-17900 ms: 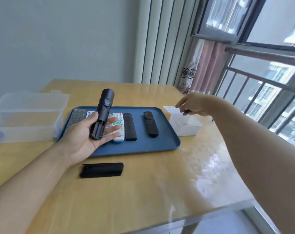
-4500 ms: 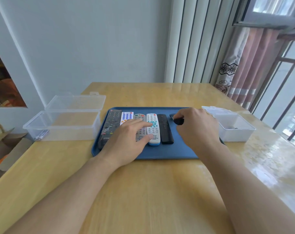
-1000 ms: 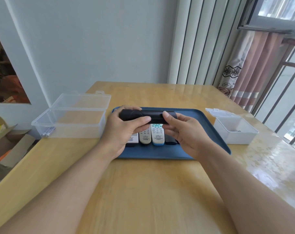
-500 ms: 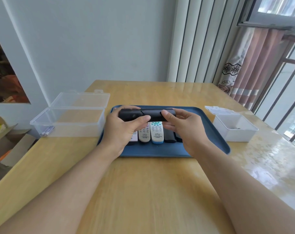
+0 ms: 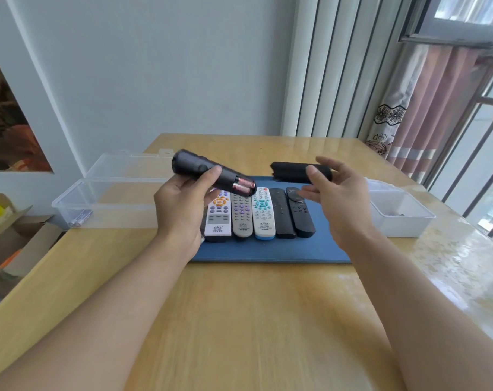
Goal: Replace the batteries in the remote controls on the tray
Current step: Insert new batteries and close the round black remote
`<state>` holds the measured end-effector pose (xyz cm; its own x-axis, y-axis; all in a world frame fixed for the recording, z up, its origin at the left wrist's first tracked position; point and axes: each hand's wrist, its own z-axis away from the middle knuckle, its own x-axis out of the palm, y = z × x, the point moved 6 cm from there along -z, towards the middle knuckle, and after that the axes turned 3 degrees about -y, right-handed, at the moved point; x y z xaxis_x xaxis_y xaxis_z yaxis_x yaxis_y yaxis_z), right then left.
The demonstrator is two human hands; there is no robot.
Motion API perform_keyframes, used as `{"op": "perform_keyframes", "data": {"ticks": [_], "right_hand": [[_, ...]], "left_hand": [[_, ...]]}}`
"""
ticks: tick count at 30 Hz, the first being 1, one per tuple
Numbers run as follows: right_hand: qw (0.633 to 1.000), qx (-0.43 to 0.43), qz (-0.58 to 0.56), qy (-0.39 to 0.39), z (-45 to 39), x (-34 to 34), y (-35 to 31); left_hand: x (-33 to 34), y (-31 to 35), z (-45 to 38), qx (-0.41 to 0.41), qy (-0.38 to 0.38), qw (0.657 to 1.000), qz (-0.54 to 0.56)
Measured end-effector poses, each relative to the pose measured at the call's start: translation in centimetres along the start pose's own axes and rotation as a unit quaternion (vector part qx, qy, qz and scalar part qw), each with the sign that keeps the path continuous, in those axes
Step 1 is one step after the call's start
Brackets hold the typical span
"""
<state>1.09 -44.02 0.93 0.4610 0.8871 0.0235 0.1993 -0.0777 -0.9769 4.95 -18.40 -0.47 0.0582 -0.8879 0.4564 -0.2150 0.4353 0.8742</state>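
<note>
Bench (image 5: 253, 320) nearest; above the tray (image 5: 268, 253), left hand (image 5: 180, 207) grips an opened black remote (image 5: 200, 170), two batteries (image 5: 243, 187) exposed. Right hand (image 5: 335, 198) pinches its cover (image 5: 292, 172). Next, I judge: set cover down, pull batteries.

Both forearms extend forward from the lower corners of the view, bare, and converge toward the middle. Left hand (image 5: 180, 210) raised, back toward the camera, fingers and thumb curled round a black remote (image 5: 208, 173), held tilted. Right hand (image 5: 335, 198) raised at similar height, palm turned inward, thumb pinching a black cover (image 5: 293, 172) against the fingers; remaining fingers spread and loosely extended. Wrists straight.
</note>
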Motion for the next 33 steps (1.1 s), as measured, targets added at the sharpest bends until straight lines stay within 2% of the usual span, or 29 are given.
{"op": "perform_keyframes", "data": {"ticks": [3, 5, 7, 11, 13, 18, 20, 22, 24, 25, 27, 28, 30, 33], "right_hand": [[0.993, -0.046, 0.103, 0.041, -0.1, -1.4, -0.9], [0.966, -0.093, 0.232, 0.062, -0.3, -2.1, -1.2], [0.918, -0.102, 0.378, 0.058, -0.7, -2.5, -0.9], [0.795, 0.017, 0.605, -0.035, -1.0, -2.9, 1.3], [0.758, 0.049, 0.646, -0.077, -0.8, -2.7, 2.1], [0.728, 0.057, 0.677, -0.091, -0.5, -2.5, 2.0], [0.752, 0.022, 0.656, -0.059, -0.4, -2.2, 1.1], [0.827, -0.037, 0.560, -0.037, 0.1, -1.1, -0.3], [0.907, -0.047, 0.404, -0.109, 1.3, 1.1, -0.9], [0.926, -0.026, 0.335, -0.174, 2.3, 2.5, -0.9], [0.925, 0.016, 0.245, -0.290, 4.1, 4.9, -0.4], [0.920, 0.024, 0.217, -0.325, 4.6, 5.6, 0.0], [0.920, 0.023, 0.182, -0.347, 5.0, 6.2, 0.3], [0.935, 0.028, 0.133, -0.327, 5.0, 6.2, 0.5]], "left_hand": [[0.1, -0.3, 0.2, -0.037, 0.000, 0.999, 0.013], [0.2, -0.6, 0.4, -0.065, -0.006, 0.998, 0.009], [0.6, -0.9, 0.7, -0.086, -0.026, 0.996, -0.003], [1.5, -1.1, 1.4, -0.109, -0.065, 0.991, -0.032], [1.8, -1.0, 1.7, -0.113, -0.079, 0.990, -0.037], [1.8, -1.2, 1.9, -0.116, -0.085, 0.988, -0.050], [1.8, -1.3, 1.8, -0.115, -0.088, 0.988, -0.057], [1.8, -1.4, 1.8, -0.112, -0.090, 0.988, -0.058], [1.8, -1.4, 1.7, -0.099, -0.085, 0.989, -0.072], [1.8, -1.3, 1.6, -0.089, -0.079, 0.990, -0.077], [1.7, -1.1, 1.6, -0.071, -0.070, 0.992, -0.075], [1.6, -1.0, 1.5, -0.065, -0.068, 0.993, -0.073], [1.6, -0.8, 1.4, -0.060, -0.075, 0.992, -0.077], [2.1, -1.3, 1.5, -0.084, -0.124, 0.985, -0.087]]}}
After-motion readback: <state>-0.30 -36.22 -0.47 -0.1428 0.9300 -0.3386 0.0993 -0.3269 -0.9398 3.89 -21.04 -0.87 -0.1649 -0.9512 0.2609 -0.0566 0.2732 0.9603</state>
